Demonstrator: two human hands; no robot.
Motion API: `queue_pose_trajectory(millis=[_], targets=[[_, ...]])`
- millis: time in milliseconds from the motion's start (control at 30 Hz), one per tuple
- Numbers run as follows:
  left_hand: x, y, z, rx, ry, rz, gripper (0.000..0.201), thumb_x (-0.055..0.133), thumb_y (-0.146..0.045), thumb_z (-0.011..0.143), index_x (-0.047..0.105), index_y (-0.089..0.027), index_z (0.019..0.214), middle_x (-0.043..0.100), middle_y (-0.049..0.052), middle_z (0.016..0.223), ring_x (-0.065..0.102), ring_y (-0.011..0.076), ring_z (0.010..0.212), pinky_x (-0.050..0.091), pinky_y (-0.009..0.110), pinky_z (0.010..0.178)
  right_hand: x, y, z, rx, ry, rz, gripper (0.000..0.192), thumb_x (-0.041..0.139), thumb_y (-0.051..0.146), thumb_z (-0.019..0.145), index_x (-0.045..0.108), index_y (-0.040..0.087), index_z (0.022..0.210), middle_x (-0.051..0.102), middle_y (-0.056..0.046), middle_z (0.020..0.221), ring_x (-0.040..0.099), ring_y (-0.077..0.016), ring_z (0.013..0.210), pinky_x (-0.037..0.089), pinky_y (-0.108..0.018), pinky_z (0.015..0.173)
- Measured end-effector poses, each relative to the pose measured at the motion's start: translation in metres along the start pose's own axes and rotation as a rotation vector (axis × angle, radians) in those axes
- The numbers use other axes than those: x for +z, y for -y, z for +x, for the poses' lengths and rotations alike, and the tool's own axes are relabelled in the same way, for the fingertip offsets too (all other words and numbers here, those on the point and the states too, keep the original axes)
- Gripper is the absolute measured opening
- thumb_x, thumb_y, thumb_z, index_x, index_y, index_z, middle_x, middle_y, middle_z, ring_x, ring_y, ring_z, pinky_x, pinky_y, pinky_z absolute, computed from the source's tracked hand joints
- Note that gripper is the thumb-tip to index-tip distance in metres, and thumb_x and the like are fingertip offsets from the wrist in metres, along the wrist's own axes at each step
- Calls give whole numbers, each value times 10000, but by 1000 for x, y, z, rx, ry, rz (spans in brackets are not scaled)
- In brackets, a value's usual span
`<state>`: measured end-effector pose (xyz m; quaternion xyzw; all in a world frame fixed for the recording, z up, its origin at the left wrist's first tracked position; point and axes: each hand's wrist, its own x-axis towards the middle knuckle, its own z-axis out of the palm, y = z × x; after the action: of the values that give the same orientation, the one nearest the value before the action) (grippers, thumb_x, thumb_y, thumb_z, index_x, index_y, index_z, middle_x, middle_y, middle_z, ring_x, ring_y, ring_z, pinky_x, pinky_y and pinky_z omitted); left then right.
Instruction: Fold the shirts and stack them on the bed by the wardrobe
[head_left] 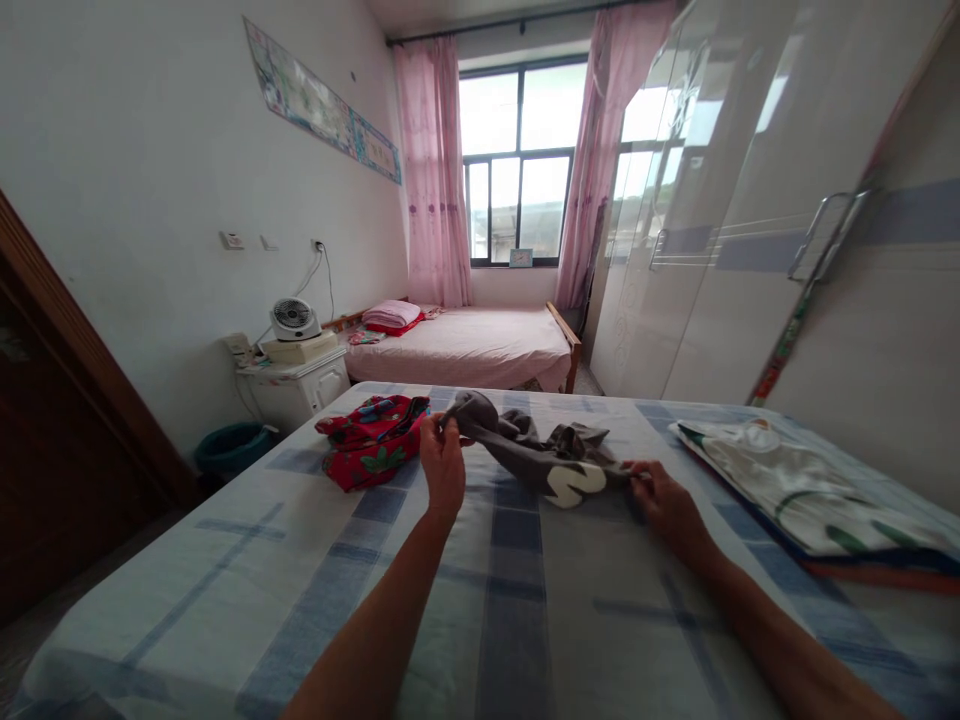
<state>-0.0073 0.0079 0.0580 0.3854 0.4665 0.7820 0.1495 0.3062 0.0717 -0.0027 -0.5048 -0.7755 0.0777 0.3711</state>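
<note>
Left hand point(442, 462) pinched shut on one end of grey garment point(536, 455), lifting that end slightly off bed point(517, 600). Right hand point(664, 500) closed on garment's other end, low against blue-checked sheet. Garment stretched between hands, middle bunched, white patch showing near right hand. Red floral cloth point(371, 438) crumpled just left of left hand, apart from grey garment. Folded pale cloth with green pattern point(802, 490) lies at bed's right edge, well apart from the hands.

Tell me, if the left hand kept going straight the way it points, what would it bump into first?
The left hand already pinches the grey garment and points away across the bed. Straight on, it would probably meet that garment's bunched end first; the red floral clothes lie off to its side.
</note>
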Motion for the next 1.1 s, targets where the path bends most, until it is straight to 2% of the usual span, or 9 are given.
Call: queue_pose_trajectory(millis=[100,233,367,533,633,767,867,1000,1100], targets=[[-3,-3,-1,39,-25,95,135,464,-274,825,500,-184,918,575,29,923,574,129,801,516,270,725,8,-2,-3,-56,106,-109,385,414,224,789,473,227,1170,604,-67,1145,627,-195,890,482,-317,771],[-2,-7,-2,101,-13,102,118,466,-223,818,518,-189,918,593,61,1100,558,171,996,438,352,930,3,2,2,-82,122,-259,300,365,227,829,600,238,1015,626,-57,1042,627,-214,863,476,-314,708],[-11,-52,3,107,-67,-34,106,457,-290,851,497,-225,924,586,43,1166,600,192,903,514,402,797,-43,33,11,-90,-295,-203,258,371,276,862,589,196,976,644,-69,857,620,-214,764,467,-335,705],[-37,-130,0,510,-151,-31,95,467,-239,861,474,-232,956,597,11,1161,537,175,1106,392,388,1004,-106,87,8,-212,-836,-135,221,441,290,865,605,185,970,639,-78,965,592,-217,937,434,-362,871],[-41,-134,14,557,-130,118,99,470,-211,850,520,-202,935,620,10,1071,562,164,1040,418,344,953,-116,93,18,-225,-692,-202,243,432,330,864,609,195,962,638,-68,902,598,-208,829,455,-346,767],[-22,-96,62,224,116,336,75,515,-190,786,573,-157,753,567,-27,638,553,126,630,476,267,666,-115,79,58,-177,-370,-251,297,365,361,878,601,191,939,632,-51,825,583,-184,715,437,-325,680],[-2,-89,95,293,-26,236,83,516,-213,788,549,-166,730,536,-33,633,531,115,611,473,254,651,-129,80,85,-128,-484,-220,309,341,356,893,590,210,1000,630,-56,892,581,-195,787,434,-352,753],[3,-117,101,546,-81,67,109,477,-264,837,517,-167,806,600,19,961,576,114,848,475,270,794,-157,100,83,-185,-691,-223,329,349,369,897,563,226,1102,610,-77,1039,578,-232,900,434,-390,816],[-18,-120,78,551,27,135,96,498,-254,827,515,-165,795,609,32,1029,576,132,928,456,284,852,-158,98,56,-192,-556,-264,348,339,387,886,552,260,1130,615,-70,1078,603,-259,887,451,-399,779]])
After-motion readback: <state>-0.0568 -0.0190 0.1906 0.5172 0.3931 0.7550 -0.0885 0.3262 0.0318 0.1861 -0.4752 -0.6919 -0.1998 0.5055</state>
